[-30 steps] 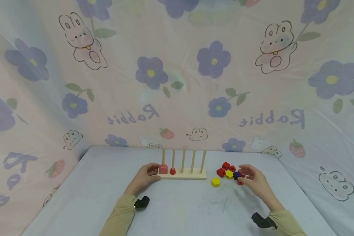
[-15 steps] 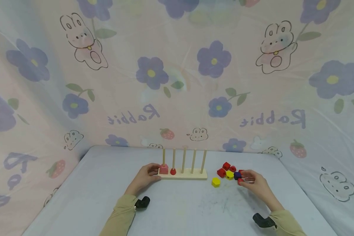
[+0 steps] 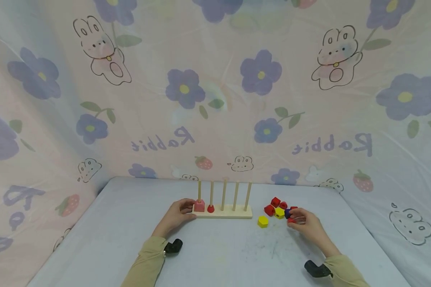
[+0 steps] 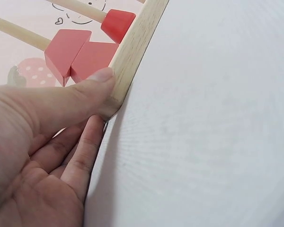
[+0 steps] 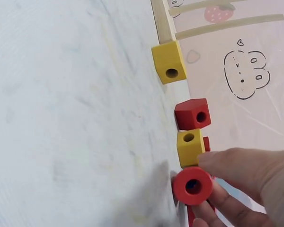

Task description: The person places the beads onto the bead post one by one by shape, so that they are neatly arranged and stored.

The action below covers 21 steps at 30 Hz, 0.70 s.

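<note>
the right hand [image 3: 310,224] is nearly closed, thumb and bent fingers pinching a red round bead [image 5: 181,186]; its hole faces the wrist camera. the bead sits at the fingertips, with a purple bead [image 3: 287,214] just behind it and a yellow bead [image 3: 279,213] beside it. the left hand [image 3: 175,212] grips one end of a wooden peg stand [image 3: 224,215], thumb on the base's front edge. pink blocks [image 3: 199,206] fill the bottom of the nearest peg; a red tapered bead [image 3: 210,208] sits on the next.

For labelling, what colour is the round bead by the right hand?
The round bead is red; best view: right wrist.
</note>
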Motion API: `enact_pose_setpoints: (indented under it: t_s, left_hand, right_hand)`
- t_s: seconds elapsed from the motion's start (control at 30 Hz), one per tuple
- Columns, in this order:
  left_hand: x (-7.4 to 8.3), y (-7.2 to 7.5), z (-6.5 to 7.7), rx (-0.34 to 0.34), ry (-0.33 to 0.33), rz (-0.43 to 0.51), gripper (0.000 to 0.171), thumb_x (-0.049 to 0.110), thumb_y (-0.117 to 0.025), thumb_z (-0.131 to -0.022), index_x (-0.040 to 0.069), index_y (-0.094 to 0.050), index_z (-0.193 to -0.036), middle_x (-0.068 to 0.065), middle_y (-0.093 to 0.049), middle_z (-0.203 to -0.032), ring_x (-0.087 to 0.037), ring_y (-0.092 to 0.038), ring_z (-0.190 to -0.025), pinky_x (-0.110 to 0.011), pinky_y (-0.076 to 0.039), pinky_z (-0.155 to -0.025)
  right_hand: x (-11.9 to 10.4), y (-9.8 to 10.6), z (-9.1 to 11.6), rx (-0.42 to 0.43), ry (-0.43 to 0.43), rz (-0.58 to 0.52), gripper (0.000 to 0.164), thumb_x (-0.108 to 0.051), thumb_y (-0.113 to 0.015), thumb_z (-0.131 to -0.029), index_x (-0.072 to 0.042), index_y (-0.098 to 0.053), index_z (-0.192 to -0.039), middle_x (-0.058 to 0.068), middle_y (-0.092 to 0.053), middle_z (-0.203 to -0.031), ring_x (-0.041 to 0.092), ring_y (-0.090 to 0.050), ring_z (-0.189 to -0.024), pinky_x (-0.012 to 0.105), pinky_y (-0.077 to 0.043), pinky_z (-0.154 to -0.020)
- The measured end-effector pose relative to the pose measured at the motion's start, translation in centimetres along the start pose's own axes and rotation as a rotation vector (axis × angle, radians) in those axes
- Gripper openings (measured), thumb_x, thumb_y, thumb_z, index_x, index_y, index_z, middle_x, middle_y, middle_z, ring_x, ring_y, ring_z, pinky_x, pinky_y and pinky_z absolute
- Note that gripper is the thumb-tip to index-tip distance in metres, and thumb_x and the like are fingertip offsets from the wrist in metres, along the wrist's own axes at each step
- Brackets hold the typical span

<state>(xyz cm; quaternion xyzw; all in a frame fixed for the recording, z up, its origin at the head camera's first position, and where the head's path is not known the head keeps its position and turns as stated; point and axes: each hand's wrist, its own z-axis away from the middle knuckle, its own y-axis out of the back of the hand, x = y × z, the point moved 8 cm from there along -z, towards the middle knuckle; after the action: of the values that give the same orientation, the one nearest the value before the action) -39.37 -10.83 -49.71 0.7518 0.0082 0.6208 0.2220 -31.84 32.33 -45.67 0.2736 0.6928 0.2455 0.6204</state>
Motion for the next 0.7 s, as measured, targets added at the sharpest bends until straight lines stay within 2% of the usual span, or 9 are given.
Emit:
enact_pose_setpoints:
  t_s: [0.27,0.53,0.7]
  left_hand:
    - [0.13,0.05,0.06,0.008,-0.004,0.02,0.05,0.003,-0.076,-0.079,-0.001,-0.056,-0.125,-0.016,-0.059,-0.118,-0.031,-0.059,-0.108,-0.034,-0.051,-0.091]
    - [-0.04,0.03,0.05,0.012,0.01,-0.01,0.05,0.004,-0.076,-0.08,0.002,-0.056,-0.125,-0.013,-0.059,-0.118,-0.027,-0.06,-0.107,-0.031,-0.051,-0.091]
    - [-0.19,0.06,0.0,0.015,0.012,-0.017,0.05,0.004,-0.077,-0.08,0.003,-0.057,-0.125,-0.012,-0.06,-0.118,-0.026,-0.06,-0.107,-0.032,-0.051,-0.091]
  right_hand:
    - [0.14,-1.03,0.05,-0.026,-0.011,-0.008,0.038,0.001,-0.074,-0.08,0.003,-0.058,-0.115,0.008,-0.061,-0.093,0.022,-0.062,-0.083,0.027,-0.056,-0.072]
    - [0.5,-1.07,0.18,-0.047,-0.043,0.053,0.036,-0.003,-0.075,-0.079,0.0,-0.06,-0.112,0.006,-0.062,-0.095,0.022,-0.06,-0.084,0.035,-0.056,-0.073]
    - [0.48,-1.0,0.28,-0.06,-0.05,0.109,0.029,-0.004,-0.076,-0.079,0.0,-0.065,-0.106,0.005,-0.062,-0.092,0.019,-0.057,-0.08,0.03,-0.054,-0.068]
